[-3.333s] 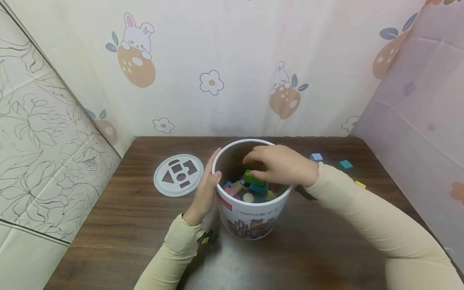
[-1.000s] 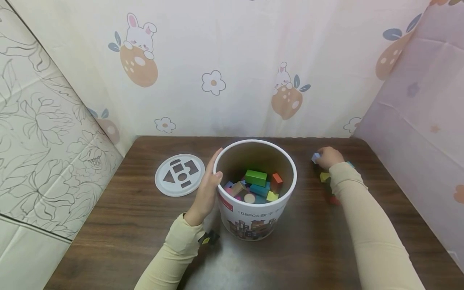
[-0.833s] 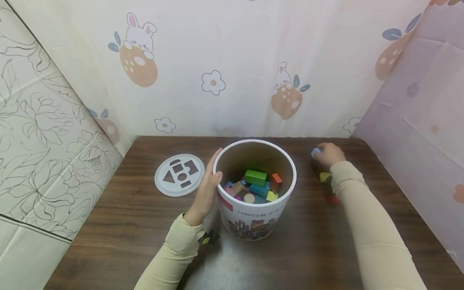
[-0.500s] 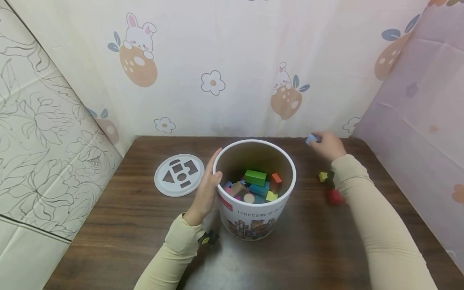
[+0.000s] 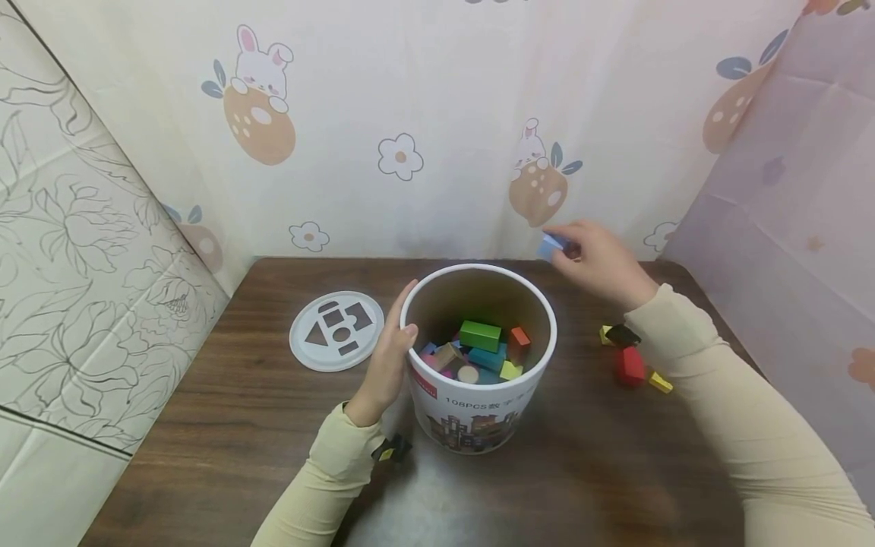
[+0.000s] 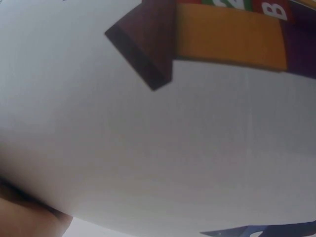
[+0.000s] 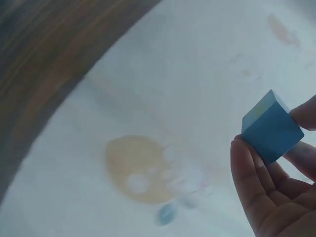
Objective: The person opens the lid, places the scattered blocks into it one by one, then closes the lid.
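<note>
Aloft, our right hand, fingers pinching a blue block, our left hand gripping the white bucket at its rim, holed lid on the surface.

From above and up close

The head camera looked forward and down across the tabletop. The left wrist camera faced the printed bucket very closely; the right one looked past the blue block toward the rabbit-print cloth. The head view shared all three.

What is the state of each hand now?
Left hand: holding the white bucket by its rim.
Right hand: closed, holding a blue block.
</note>
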Motion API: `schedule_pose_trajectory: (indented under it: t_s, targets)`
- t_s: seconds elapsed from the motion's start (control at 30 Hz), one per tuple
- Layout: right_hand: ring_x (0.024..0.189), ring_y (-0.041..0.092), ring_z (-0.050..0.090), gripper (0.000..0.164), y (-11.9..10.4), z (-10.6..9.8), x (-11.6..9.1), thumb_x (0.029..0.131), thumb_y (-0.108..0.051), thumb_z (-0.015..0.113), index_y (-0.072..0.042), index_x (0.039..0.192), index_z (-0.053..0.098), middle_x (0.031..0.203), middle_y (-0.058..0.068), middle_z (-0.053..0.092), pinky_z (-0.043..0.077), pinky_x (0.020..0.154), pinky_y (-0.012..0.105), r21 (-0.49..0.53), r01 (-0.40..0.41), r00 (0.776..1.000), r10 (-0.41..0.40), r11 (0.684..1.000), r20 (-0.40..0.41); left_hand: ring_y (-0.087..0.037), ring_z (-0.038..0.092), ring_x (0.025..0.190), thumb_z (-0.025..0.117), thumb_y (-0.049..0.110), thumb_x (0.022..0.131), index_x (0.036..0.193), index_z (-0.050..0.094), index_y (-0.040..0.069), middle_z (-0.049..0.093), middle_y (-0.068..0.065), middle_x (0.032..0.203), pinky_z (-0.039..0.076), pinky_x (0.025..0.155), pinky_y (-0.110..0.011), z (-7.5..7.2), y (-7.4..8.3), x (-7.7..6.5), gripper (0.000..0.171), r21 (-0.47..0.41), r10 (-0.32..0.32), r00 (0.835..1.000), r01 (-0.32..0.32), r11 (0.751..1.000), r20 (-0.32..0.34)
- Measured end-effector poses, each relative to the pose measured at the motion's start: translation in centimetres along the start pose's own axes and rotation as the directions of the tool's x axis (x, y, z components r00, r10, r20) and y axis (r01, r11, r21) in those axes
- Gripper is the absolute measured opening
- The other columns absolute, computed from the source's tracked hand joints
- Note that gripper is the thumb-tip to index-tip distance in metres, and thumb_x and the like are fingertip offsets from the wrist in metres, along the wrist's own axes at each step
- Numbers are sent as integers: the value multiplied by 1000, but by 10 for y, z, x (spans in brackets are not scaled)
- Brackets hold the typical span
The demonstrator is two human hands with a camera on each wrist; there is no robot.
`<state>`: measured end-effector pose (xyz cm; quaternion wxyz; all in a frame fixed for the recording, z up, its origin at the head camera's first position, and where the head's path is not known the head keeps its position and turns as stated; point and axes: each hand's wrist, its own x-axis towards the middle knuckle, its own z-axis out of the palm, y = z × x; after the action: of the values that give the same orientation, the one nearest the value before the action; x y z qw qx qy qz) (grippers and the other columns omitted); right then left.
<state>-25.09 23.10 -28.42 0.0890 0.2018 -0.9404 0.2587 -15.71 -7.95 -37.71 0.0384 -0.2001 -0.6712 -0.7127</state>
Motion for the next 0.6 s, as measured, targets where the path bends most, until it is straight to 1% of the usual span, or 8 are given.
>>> schedule_pose_trajectory:
  t_s: [0.1, 0.2, 0.3, 0.37, 0.43, 0.5, 0.6]
  targets:
    - [95, 28, 57, 45, -22, -3, -6, 90, -14, 62, -5, 134, 59, 116, 16, 62, 56, 83, 50, -5, 66, 998, -66, 998, 6, -29, 25, 145, 39, 33, 91, 156, 21, 20, 25, -5, 159, 22, 117, -62, 0, -1, 0, 69, 8, -2, 1000, 3, 1000, -2]
    - [93, 26, 57, 45, -40, -4, -12, 88, -11, 64, -7, 133, 60, 114, 13, 63, 57, 80, 44, -18, 148, 989, -148, 989, 11, -29, 26, 145, 40, 35, 92, 156, 21, 21, 26, -4, 158, 22, 117, -62, -1, -3, 0, 68, 12, 0, 1000, 0, 1000, 1]
    - [89, 22, 58, 43, -55, -3, -17, 87, -9, 66, -8, 130, 63, 111, 10, 65, 57, 76, 39, -20, 246, 969, -246, 969, 17, -29, 26, 145, 40, 37, 92, 156, 21, 21, 27, -4, 158, 22, 116, -63, -1, -3, 0, 68, 10, 7, 1000, -7, 1000, 5]
    - [84, 19, 57, 40, -63, -1, -19, 87, -8, 66, -7, 127, 64, 106, 8, 66, 56, 72, 36, -19, 311, 950, -311, 950, 29, -29, 27, 145, 40, 37, 92, 156, 20, 20, 27, -4, 158, 23, 116, -63, -1, -3, 0, 68, 10, 11, 1000, -11, 1000, 5]
    - [83, 16, 57, 40, -71, 3, -21, 88, -10, 67, -7, 127, 64, 106, 6, 66, 56, 72, 33, -10, 342, 938, -341, 940, 61, -30, 26, 145, 39, 36, 92, 156, 20, 20, 26, -5, 159, 22, 116, -64, -1, -2, 0, 68, 9, 11, 1000, -11, 1000, 5]
    - [83, 14, 58, 41, -79, 6, -24, 88, -14, 67, -8, 129, 63, 107, 5, 66, 56, 73, 31, -1, 352, 931, -349, 936, 109, -32, 25, 145, 39, 35, 92, 156, 20, 19, 25, -6, 159, 22, 115, -65, -1, -2, 0, 69, 5, 10, 1000, -10, 1000, 9]
    - [86, 14, 59, 43, -89, 12, -26, 89, -17, 67, -10, 131, 61, 109, 4, 64, 58, 76, 31, 5, 348, 922, -344, 937, 180, -33, 25, 145, 39, 35, 92, 156, 19, 19, 24, -7, 160, 22, 115, -65, 0, -2, 0, 69, 5, 2, 1000, -2, 1000, 12]
